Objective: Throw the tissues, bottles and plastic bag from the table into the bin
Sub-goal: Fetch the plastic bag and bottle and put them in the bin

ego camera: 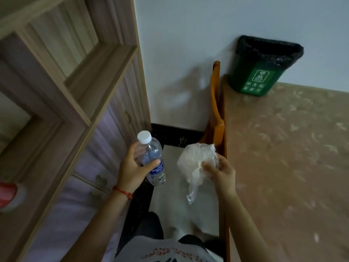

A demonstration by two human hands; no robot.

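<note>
On your left you see a tall wooden cabinet point(62, 95) with open shelves up top. Lower down it has pale purple doors point(105, 148) with small dark handles point(128, 115). Something red and white point(8, 195) sits at the far left edge, too blurred to name. In front of you is a plain white wall point(188, 44). A dark baseboard point(173, 135) runs along the bottom of it. An orange wooden chair point(217, 114) stands beside the wall, pushed up close. The floor point(179, 208) below you is pale and shiny. At the bottom you can see a white shirt point(162, 250) with red letters on it.
</note>
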